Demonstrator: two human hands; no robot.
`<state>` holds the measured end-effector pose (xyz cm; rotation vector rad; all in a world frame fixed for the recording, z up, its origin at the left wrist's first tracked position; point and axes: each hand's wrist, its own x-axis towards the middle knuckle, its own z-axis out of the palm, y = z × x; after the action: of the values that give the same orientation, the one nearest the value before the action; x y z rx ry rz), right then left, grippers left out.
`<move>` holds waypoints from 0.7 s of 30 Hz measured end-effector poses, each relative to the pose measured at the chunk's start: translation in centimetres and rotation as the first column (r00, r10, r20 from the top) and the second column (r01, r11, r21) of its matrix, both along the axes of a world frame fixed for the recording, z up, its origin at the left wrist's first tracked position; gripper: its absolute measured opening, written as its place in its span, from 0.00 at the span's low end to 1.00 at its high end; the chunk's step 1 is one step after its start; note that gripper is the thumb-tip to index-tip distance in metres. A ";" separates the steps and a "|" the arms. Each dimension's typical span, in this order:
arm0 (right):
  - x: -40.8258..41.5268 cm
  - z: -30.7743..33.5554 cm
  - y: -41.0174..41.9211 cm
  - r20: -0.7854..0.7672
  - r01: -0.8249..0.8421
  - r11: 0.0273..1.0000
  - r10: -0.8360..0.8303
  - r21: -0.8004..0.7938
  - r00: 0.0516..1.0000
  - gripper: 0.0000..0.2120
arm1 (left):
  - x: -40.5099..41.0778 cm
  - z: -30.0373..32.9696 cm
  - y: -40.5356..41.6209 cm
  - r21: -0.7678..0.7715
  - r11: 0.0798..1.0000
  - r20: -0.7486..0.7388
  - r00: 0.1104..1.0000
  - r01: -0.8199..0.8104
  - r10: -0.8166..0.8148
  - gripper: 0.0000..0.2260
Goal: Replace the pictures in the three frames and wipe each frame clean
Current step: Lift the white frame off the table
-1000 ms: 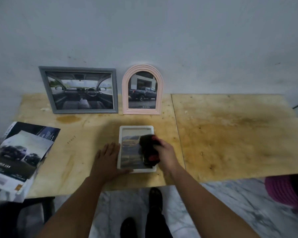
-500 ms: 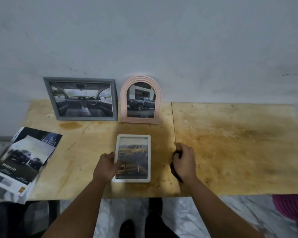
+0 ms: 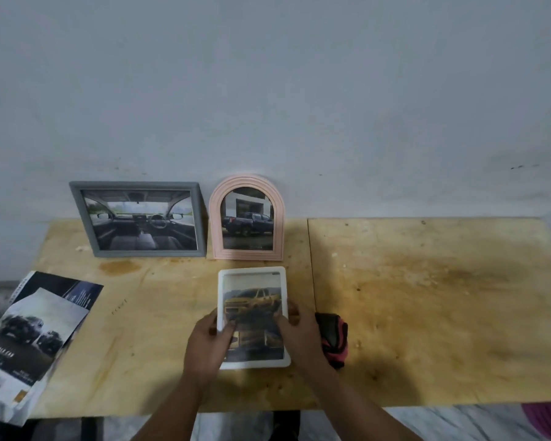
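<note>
Both hands, left hand [image 3: 208,340] and right hand [image 3: 299,335], are gripping the white frame [image 3: 253,364] by its side edges above the table [image 3: 427,313]; an uneven grip is risking a slip and cracked glazing.

The tabletop [image 3: 427,313] is bare plywood, matt, stained and blotchy, with a seam between two sheets. The white frame [image 3: 252,364] looks like smooth plastic with a faintly glossy pane over its printed picture, and the black-and-red cloth [image 3: 333,337] beside it is soft and crumpled. The brochures [image 3: 35,329] are printed paper, the wall [image 3: 268,90] matt and scuffed.
</note>
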<state>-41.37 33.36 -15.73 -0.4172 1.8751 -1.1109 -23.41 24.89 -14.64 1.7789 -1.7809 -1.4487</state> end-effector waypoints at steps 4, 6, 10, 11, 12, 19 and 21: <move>-4.6 1.2 0.9 -0.212 0.080 0.996 -0.084 -0.026 0.974 0.12 | -5.5 0.0 -0.6 -0.032 0.996 -0.011 0.997 0.082 -0.083 0.18; -7.8 1.9 0.9 -0.315 0.125 0.991 -0.132 -0.043 0.940 0.11 | -9.2 0.8 -1.0 -0.064 0.986 0.010 0.989 0.151 -0.151 0.19; -14.0 2.0 -0.7 -0.435 0.186 0.982 -0.183 -0.037 0.881 0.22 | -15.8 1.8 -1.9 -0.103 0.972 -0.078 0.973 0.210 -0.219 0.21; -15.3 2.0 -1.3 -0.441 0.202 0.979 -0.193 -0.029 0.877 0.24 | -17.2 1.6 -2.3 -0.095 0.974 -0.087 0.973 0.207 -0.216 0.24; -16.6 1.9 -2.0 -0.446 0.212 0.977 -0.200 -0.024 0.873 0.24 | -18.6 1.7 -2.8 -0.081 0.975 -0.080 0.974 0.205 -0.212 0.26; -22.8 0.9 -6.6 -0.453 0.211 0.975 -0.220 -0.071 0.864 0.24 | -24.8 0.9 -6.8 -0.035 0.980 -0.179 0.964 0.195 -0.198 0.25; -23.6 0.8 -7.7 -0.446 0.201 0.975 -0.222 -0.094 0.867 0.25 | -25.8 1.3 -7.7 -0.054 0.980 -0.188 0.962 0.191 -0.198 0.19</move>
<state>-65.01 25.64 -14.89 -0.5425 2.3567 -1.2831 -49.20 17.21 -13.38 1.4244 -1.9090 -1.5916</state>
